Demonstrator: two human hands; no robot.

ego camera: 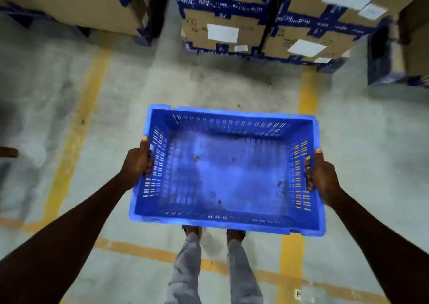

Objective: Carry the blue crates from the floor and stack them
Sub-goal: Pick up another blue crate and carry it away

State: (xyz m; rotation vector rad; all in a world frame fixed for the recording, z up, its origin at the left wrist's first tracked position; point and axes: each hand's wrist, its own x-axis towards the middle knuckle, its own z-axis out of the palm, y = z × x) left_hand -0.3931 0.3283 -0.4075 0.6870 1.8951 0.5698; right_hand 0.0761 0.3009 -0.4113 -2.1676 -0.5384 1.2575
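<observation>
Head view: both hands' fingers grip blue crate point(228, 171) over yellow-lined concrete floor point(130, 83) (boxes point(222, 18) prob. cardboard).

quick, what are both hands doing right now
Left hand: grips the left side wall of the blue crate.
Right hand: grips the crate's right side wall.

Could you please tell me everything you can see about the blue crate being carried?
The blue crate is a rectangular, open-topped box that looks like moulded plastic, with slotted walls and a solid, scuffed, dusty floor. It is empty apart from a few dark specks. It is held roughly level above the concrete floor, in front of the person's legs. The left hand grips its left wall and the right hand its right wall, thumbs over the rim.
</observation>
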